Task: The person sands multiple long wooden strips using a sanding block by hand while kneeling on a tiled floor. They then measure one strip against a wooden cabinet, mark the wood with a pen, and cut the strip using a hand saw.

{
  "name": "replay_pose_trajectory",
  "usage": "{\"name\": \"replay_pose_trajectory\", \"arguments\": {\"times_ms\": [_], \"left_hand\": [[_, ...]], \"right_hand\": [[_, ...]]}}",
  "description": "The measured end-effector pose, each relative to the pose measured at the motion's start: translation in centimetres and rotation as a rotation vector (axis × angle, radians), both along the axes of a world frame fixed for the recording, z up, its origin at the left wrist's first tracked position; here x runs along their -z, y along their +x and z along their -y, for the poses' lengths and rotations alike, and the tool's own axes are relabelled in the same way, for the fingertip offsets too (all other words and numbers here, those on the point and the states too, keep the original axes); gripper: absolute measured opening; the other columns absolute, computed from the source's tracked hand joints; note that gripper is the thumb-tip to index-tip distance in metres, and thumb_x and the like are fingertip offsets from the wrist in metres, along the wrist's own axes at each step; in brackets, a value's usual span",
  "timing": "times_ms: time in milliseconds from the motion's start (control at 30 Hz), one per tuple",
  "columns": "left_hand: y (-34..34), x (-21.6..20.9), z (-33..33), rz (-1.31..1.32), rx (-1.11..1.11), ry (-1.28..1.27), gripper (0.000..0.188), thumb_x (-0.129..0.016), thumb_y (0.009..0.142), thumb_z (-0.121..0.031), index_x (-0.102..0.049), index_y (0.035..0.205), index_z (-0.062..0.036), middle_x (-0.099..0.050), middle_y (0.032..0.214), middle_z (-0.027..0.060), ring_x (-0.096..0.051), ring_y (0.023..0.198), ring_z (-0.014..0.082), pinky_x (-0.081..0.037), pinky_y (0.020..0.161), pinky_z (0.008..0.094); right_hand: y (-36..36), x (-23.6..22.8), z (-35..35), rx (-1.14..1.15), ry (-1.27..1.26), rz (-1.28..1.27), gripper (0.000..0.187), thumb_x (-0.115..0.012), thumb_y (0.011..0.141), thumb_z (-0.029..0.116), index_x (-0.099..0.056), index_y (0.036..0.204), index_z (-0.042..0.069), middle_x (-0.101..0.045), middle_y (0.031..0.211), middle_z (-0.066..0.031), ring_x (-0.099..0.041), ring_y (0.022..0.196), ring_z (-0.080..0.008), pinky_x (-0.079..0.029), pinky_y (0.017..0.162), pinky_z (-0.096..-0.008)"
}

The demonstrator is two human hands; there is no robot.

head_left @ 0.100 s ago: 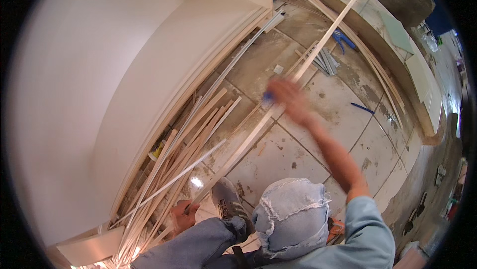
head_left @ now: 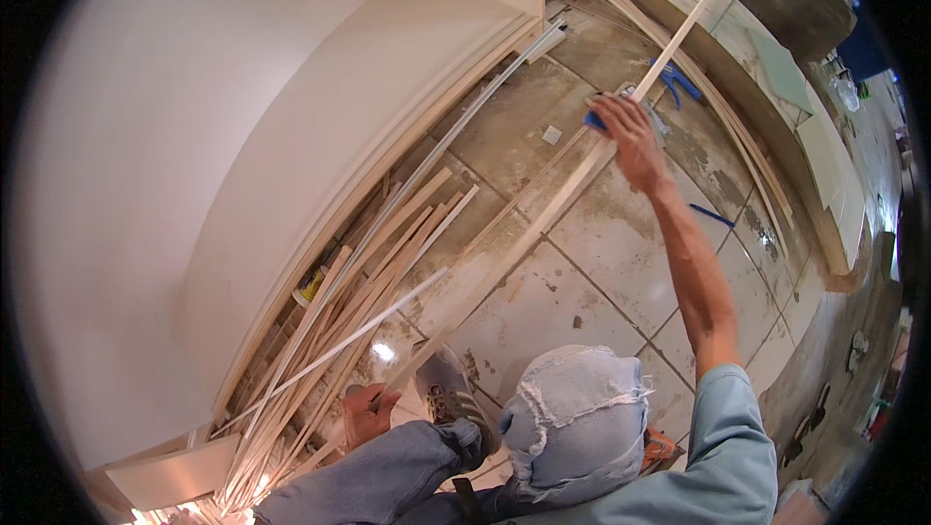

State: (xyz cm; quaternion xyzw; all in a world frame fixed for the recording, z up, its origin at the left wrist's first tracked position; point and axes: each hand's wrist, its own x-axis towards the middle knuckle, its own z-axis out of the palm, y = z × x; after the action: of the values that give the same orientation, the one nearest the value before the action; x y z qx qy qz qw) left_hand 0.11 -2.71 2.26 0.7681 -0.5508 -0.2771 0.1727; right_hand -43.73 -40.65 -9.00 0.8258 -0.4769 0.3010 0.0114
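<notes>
A long, pale wooden strip (head_left: 553, 210) runs diagonally from beside my left knee to a ledge at the far right. My left hand (head_left: 370, 411) is closed around its near part, low beside my shoe. Farther along, my right hand (head_left: 630, 137) lies across the strip with its arm stretched out. Under those fingers shows a small blue block (head_left: 594, 120), pressed against the wood; most of it is hidden by the hand, so its exact kind cannot be made out.
Several loose wooden strips (head_left: 388, 254) lie in a pile at the left, along a white panel (head_left: 291, 157). Blue-handled pliers or clamp (head_left: 679, 84) lie beyond my right hand. A blue pen-like stick (head_left: 713, 215) rests on the stained tile floor (head_left: 582, 283). More strips lean by the curved ledge (head_left: 824, 166).
My right hand has slid away from me along the strip, toward its far end, with the blue block. My left hand stays on the near part.
</notes>
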Motion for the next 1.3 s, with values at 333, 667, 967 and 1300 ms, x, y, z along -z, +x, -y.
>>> {"name": "replay_pose_trajectory", "arguments": {"times_ms": [333, 667, 967, 1300], "left_hand": [[-2.9, 2.1, 2.2, -0.108, -0.017, -0.061, 0.025, -0.077, 0.088, -0.022, -0.070, 0.088, 0.0023, -0.054, 0.056, 0.0148, -0.047, 0.048, 0.0192, -0.038, 0.049, 0.0371], [-4.8, 0.6, 4.0, -0.219, 0.091, 0.128, 0.045, -0.063, 0.097, -0.043, -0.067, 0.099, 0.0014, -0.059, 0.064, 0.0164, -0.054, 0.057, 0.0247, -0.044, 0.058, 0.0387], [-3.1, 0.5, 4.4, -0.397, 0.059, 0.359, 0.050, -0.058, 0.100, -0.048, -0.067, 0.097, 0.0002, -0.056, 0.066, 0.0058, -0.049, 0.064, 0.0142, -0.041, 0.060, 0.0335], [-3.9, -0.4, 5.6, -0.673, 0.005, 0.596, 0.044, -0.056, 0.103, -0.042, -0.067, 0.091, -0.0009, -0.044, 0.062, -0.0030, -0.039, 0.057, 0.0087, -0.032, 0.053, 0.0277]], "right_hand": [[21.5, -2.2, -26.2, -0.763, 0.308, 0.117, 0.067, -0.054, 0.088, 0.020, -0.039, 0.151, 0.002, -0.036, 0.159, -0.0136, -0.029, 0.150, -0.0285, -0.016, 0.126, -0.0459], [0.2, 0.1, -4.3, -0.065, 0.022, 0.006, 0.056, -0.048, 0.086, 0.000, -0.053, 0.141, 0.003, -0.049, 0.151, -0.0146, -0.040, 0.144, -0.0318, -0.027, 0.120, -0.0477], [19.1, 0.7, -26.5, -0.605, 0.034, -0.031, 0.064, -0.049, 0.088, 0.023, -0.045, 0.150, 0.008, -0.038, 0.160, -0.0106, -0.032, 0.149, -0.0239, -0.018, 0.124, -0.0459], [1.8, -0.5, -3.8, 0.069, -0.141, 0.137, 0.045, -0.047, 0.093, 0.003, -0.054, 0.138, 0.003, -0.056, 0.141, -0.0169, -0.047, 0.136, -0.0349, -0.031, 0.117, -0.0503]]}}
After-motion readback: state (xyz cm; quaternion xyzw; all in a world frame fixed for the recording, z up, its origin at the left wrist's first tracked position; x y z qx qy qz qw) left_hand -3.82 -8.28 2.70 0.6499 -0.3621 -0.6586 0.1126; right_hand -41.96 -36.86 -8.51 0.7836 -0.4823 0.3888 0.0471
